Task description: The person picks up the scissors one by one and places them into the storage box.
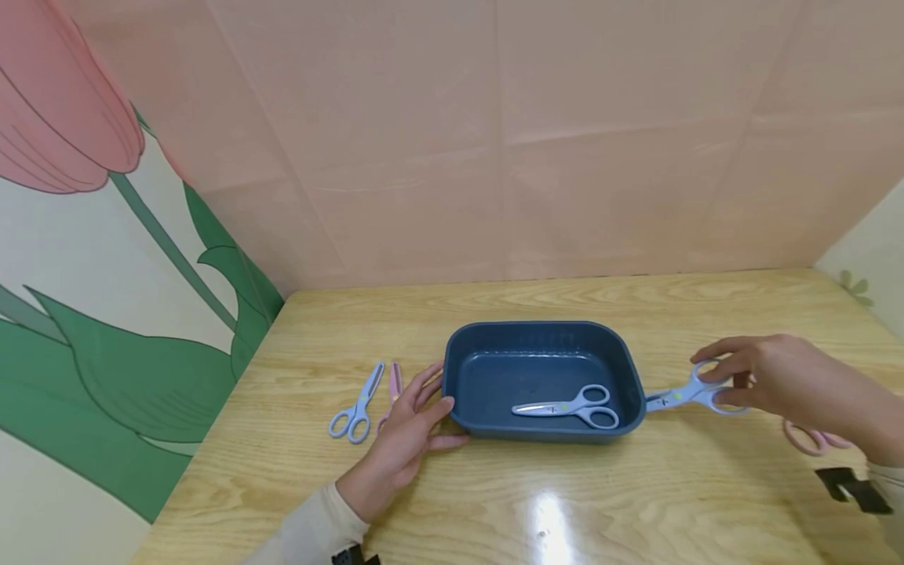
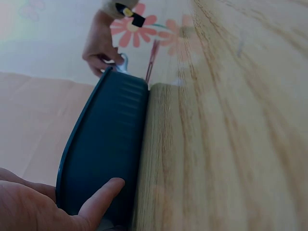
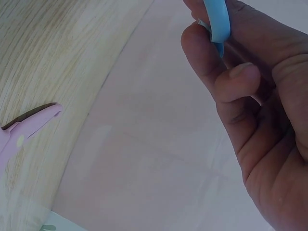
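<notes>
A dark blue rectangular bin point(image 1: 537, 434) rests on the table, a pair of light blue scissors point(image 1: 565, 409) lying inside near its front right. My left hand point(image 1: 406, 439) is spread against the bin's left end, its fingers point(image 2: 103, 199) fairly straight along the outer wall. To the right of the bin, my right hand point(image 1: 766, 373) pinches another pair of light blue scissors point(image 1: 681, 398) by the handles. Their blades point left toward the bin's right wall, and the tips are hidden. In the right wrist view only part of a blue handle point(image 3: 219, 21) shows between the fingers.
Left of the bin lie light blue scissors point(image 1: 358, 402) and pink scissors point(image 1: 395, 380), the latter partly behind my left hand. More pink scissors point(image 1: 805, 438) lie under my right wrist. A pinkish sheet point(image 1: 494, 157) covers the back, and a flower-patterned panel point(image 1: 141, 377) stands at left.
</notes>
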The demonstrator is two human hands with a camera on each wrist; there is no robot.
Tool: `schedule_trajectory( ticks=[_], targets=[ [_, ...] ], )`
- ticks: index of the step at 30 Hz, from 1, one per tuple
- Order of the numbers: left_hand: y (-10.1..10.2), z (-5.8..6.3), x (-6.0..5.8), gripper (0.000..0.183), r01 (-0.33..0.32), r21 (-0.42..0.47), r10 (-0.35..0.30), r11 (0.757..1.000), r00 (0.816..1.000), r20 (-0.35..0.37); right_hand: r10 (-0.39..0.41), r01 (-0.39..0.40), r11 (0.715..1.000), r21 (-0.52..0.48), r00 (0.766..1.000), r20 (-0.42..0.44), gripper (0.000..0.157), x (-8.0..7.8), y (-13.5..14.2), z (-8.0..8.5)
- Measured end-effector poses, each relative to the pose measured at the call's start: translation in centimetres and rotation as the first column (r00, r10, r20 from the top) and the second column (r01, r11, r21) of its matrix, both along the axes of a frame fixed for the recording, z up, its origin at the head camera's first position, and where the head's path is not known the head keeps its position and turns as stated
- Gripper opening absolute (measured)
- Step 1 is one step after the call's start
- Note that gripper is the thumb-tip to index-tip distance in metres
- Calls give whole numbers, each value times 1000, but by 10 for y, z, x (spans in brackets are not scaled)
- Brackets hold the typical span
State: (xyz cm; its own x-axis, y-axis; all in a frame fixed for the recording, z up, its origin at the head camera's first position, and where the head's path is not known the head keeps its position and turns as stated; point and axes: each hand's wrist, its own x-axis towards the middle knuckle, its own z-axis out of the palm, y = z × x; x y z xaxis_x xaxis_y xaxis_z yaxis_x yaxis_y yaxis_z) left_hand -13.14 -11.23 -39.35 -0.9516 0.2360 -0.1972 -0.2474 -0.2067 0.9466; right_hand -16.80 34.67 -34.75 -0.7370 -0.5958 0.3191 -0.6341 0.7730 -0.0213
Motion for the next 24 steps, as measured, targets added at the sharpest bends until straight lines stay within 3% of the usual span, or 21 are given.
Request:
schedule_trajectory(
  ticks=[14, 24],
  targets=[
    [0, 0, 0, 58, -5, -4, 5, 1000, 1000, 2, 13, -14, 1000, -2, 1000, -24, 32, 1, 0, 2],
    [0, 0, 1, 58, -6, -7, 7, 1000, 1000, 8, -91, 91, 996, -1, 996, -13, 33, 1, 5, 6]
  ],
)
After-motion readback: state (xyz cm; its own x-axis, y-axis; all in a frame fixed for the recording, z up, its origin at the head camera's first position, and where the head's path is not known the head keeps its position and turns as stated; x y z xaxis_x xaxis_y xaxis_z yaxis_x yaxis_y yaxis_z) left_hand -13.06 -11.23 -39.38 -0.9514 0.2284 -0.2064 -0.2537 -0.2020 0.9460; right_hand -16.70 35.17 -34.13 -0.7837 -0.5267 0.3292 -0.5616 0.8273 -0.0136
